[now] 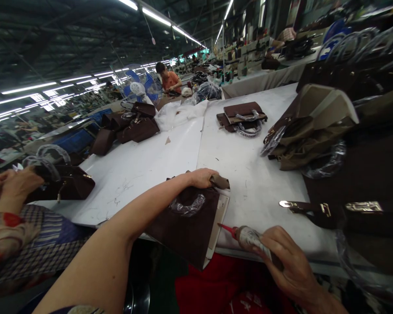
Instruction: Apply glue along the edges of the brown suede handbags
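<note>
A dark brown handbag (pixel 186 226) lies over the front edge of the table, its handle (pixel 188 206) wrapped in clear plastic. My left hand (pixel 205 178) is closed on the olive-brown lining (pixel 220 181) at the bag's far corner, folding it back. A pale inner panel (pixel 218 222) shows along the bag's right side. In my right hand (pixel 286 257) is a glue bottle (pixel 252 239) with a red nozzle, held tilted. The nozzle tip is close to the pale panel's edge; whether they touch I cannot tell.
Stacked brown bags (pixel 317 126) and a strap with gold buckles (pixel 324 209) lie at the right. Two flat bag pieces (pixel 244 114) lie farther back. More bags (pixel 134 124) stand back left. A co-worker's hands (pixel 19 183) hold another bag (pixel 65 183) at the left.
</note>
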A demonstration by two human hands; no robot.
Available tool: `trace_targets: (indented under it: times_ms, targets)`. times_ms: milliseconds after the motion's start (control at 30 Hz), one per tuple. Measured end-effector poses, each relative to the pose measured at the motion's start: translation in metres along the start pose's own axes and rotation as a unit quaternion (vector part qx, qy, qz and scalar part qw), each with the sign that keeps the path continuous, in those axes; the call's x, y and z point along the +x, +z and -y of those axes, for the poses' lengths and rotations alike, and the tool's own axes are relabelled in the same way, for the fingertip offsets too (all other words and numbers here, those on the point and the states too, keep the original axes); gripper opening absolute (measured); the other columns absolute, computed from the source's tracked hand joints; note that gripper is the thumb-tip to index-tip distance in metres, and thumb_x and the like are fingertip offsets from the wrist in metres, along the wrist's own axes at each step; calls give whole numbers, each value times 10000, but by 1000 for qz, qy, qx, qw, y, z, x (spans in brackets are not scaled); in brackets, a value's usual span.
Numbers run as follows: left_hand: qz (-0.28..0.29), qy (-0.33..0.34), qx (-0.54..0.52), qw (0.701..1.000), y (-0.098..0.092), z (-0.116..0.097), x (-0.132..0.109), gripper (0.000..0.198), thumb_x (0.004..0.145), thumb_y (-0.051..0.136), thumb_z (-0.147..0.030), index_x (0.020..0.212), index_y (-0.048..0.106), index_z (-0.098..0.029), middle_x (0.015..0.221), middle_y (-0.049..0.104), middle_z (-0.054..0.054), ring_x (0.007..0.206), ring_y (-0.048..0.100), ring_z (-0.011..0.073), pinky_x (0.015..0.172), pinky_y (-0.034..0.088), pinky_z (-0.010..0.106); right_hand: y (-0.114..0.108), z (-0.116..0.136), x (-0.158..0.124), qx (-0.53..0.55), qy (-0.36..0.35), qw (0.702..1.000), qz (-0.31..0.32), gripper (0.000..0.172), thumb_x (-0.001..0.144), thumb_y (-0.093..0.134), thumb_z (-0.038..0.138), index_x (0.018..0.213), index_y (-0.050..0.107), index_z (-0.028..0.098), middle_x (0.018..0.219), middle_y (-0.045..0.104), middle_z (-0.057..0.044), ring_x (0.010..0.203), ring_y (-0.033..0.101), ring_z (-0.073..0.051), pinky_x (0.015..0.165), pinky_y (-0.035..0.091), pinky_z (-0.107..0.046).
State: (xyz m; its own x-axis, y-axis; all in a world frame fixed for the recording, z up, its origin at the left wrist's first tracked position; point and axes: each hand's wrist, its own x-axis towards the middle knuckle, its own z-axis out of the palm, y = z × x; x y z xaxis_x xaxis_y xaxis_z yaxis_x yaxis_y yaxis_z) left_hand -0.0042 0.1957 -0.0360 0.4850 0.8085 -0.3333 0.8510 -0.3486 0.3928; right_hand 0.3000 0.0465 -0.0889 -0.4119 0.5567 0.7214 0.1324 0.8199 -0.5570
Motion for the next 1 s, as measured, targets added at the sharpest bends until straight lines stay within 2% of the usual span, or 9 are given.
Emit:
trace_targets:
  times_ms: [67, 200, 333, 367, 500, 667, 800, 1000]
  targets:
    - [-1, -1, 1, 1000, 0, 0, 0, 223, 781, 667, -169, 992, 727, -208, 979, 758, 26, 941, 695, 216, 789, 498, 265, 1, 3, 0, -5, 7, 1000, -8, 273, 925, 593, 26, 1141, 596, 193, 842, 600, -51, 736, 551, -192, 593, 493, -324]
    - [-4, 2, 0, 1000, 1, 2, 1, 196, 797, 676, -187, 986, 725, -214, 967, 758, 17, 930, 695, 204, 792, 502, 257, 2, 7, 1, 28, 4, 999, 40, 278, 932, 581, 30, 1154, 595, 195, 823, 604, -50, 706, 548, -192, 571, 486, -322]
    - [-3, 10, 0, 1000, 2, 4, 2, 190, 812, 670, -190, 994, 721, -206, 989, 757, 21, 941, 694, 196, 832, 502, 255, 2, 5, 1, -11, 11, 1000, -24, 298, 918, 605, 24, 1150, 604, 211, 836, 604, -49, 725, 558, -198, 592, 494, -332]
    - [-2, 11, 1, 1000, 2, 4, 2, 189, 814, 669, -192, 995, 721, -204, 991, 756, 22, 942, 694, 196, 835, 502, 255, 2, 4, 1, -13, 13, 1000, -23, 296, 917, 607, 24, 1146, 604, 211, 835, 601, -48, 726, 556, -197, 592, 491, -331]
    - [2, 13, 1, 1000, 3, 5, 3, 197, 815, 660, -192, 1002, 718, -205, 983, 755, 22, 930, 695, 197, 823, 503, 258, 2, 7, -2, 28, 8, 998, 50, 260, 935, 580, 28, 1142, 593, 184, 818, 592, -49, 713, 534, -188, 572, 477, -316]
    - [-1, 14, -4, 1000, 3, 6, 2, 233, 802, 654, -172, 1026, 712, -203, 983, 749, 25, 945, 689, 202, 828, 500, 264, 5, 10, -9, -2, 14, 1000, -6, 286, 915, 604, 18, 1150, 597, 181, 859, 607, -60, 750, 551, -193, 608, 499, -324]
    - [1, 14, -10, 1000, 2, 5, 1, 234, 793, 652, -160, 1014, 714, -207, 958, 750, 15, 918, 689, 196, 806, 502, 260, 5, 15, -14, 13, 10, 999, 50, 269, 920, 587, 33, 1126, 604, 205, 811, 609, -46, 699, 539, -188, 569, 483, -317]
    - [-3, 15, -15, 1000, 1, 2, -1, 226, 790, 645, -151, 998, 714, -202, 967, 749, 15, 926, 688, 194, 822, 508, 263, 6, 11, -12, -14, 24, 999, -28, 305, 903, 614, 24, 1145, 617, 209, 843, 632, -53, 730, 573, -199, 602, 510, -332]
